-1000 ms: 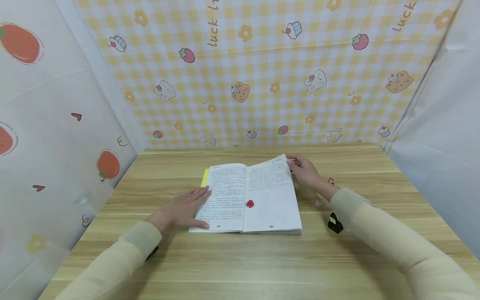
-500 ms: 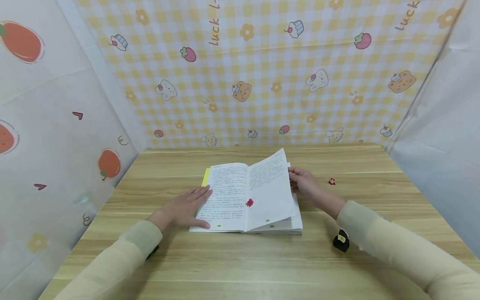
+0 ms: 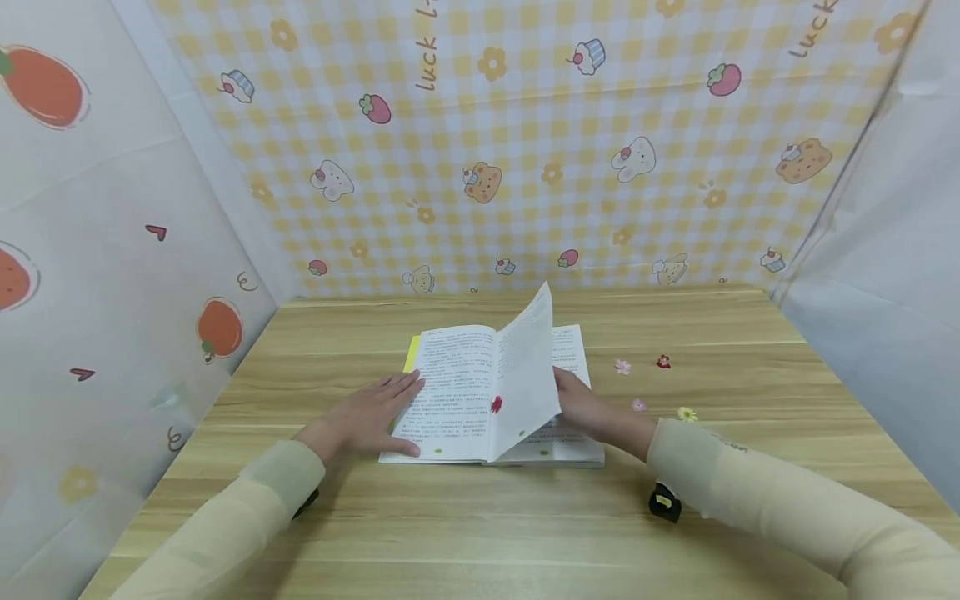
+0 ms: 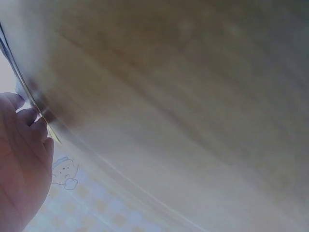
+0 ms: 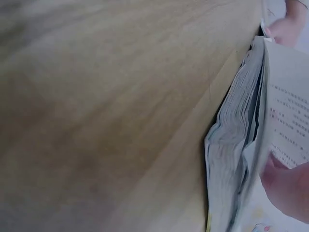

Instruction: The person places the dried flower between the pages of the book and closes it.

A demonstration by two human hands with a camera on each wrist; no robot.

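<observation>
An open book (image 3: pixel 453 392) lies flat on the wooden table, its printed pages facing up. One right-hand leaf (image 3: pixel 528 375) stands raised and bent towards the left. My right hand (image 3: pixel 588 408) reaches in behind that leaf and touches its back; the leaf hides the fingertips in the head view. A small red flower (image 3: pixel 497 404) sits close to the gutter on the raised leaf. My left hand (image 3: pixel 367 417) rests on the left page's outer edge with fingers extended and thumb apart. In the right wrist view, the book's thick page block (image 5: pixel 231 130) shows beside my hand (image 5: pixel 289 191).
Right of the book lie small loose flowers: a pink one (image 3: pixel 622 367), a dark red one (image 3: pixel 663 362), a paler pink one (image 3: pixel 638 405) and a yellow one (image 3: pixel 687 414). A patterned cloth (image 3: pixel 480 233) closes off the table's back edge.
The right-hand leaf has lifted and swung left, uncovering the page beneath. My right hand has moved left and down from the leaf's upper corner. The left hand has stayed in place.
</observation>
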